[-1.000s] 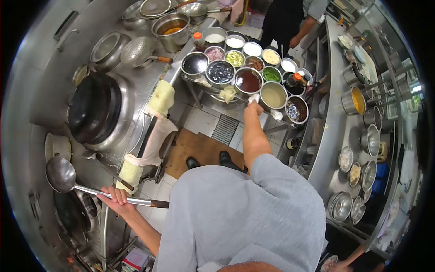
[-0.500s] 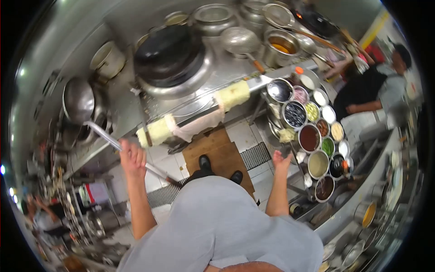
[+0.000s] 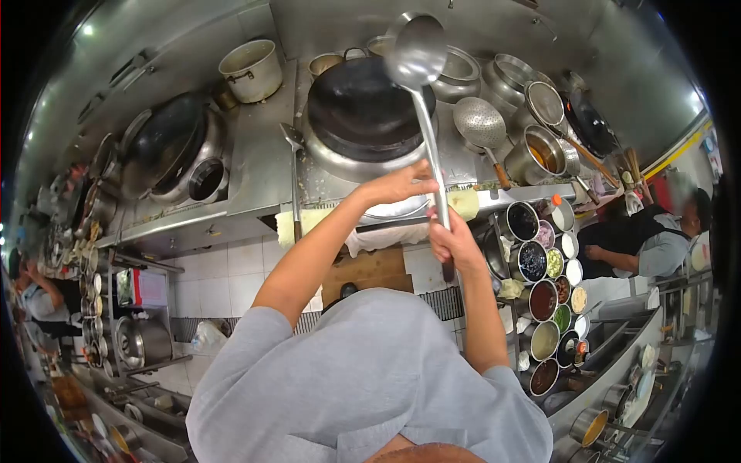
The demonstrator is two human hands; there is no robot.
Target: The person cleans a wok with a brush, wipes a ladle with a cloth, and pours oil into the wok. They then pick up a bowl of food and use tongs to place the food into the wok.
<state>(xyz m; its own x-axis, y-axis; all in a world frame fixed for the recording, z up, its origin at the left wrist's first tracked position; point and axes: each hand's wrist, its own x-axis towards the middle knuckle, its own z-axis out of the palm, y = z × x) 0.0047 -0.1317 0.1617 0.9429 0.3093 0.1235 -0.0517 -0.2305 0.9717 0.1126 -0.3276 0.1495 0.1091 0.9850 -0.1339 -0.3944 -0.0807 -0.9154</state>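
My right hand (image 3: 455, 241) is wrapped round the lower handle of a large steel ladle (image 3: 421, 58). The ladle points up and away, its round bowl overlapping the right edge of a black wok (image 3: 359, 100) in this view. Beside the upper handle is my left hand (image 3: 397, 184), palm down with fingers stretched out, not wrapped round it. The wok sits on a round steel burner ring (image 3: 332, 158) straight ahead. A second long-handled ladle or scoop (image 3: 293, 139) leans on the counter to the left.
A perforated strainer (image 3: 480, 123) and a pot of orange liquid (image 3: 544, 154) stand right of the wok. Several ingredient tubs (image 3: 543, 301) line my right side, with a person (image 3: 652, 239) beyond. Another wok (image 3: 162, 147) and a deep pot (image 3: 252, 73) are at left.
The ladle has passed from my left hand to my right, its bowl swinging from the left side to over the wok area. Both hands came forward and together; the view turned left.
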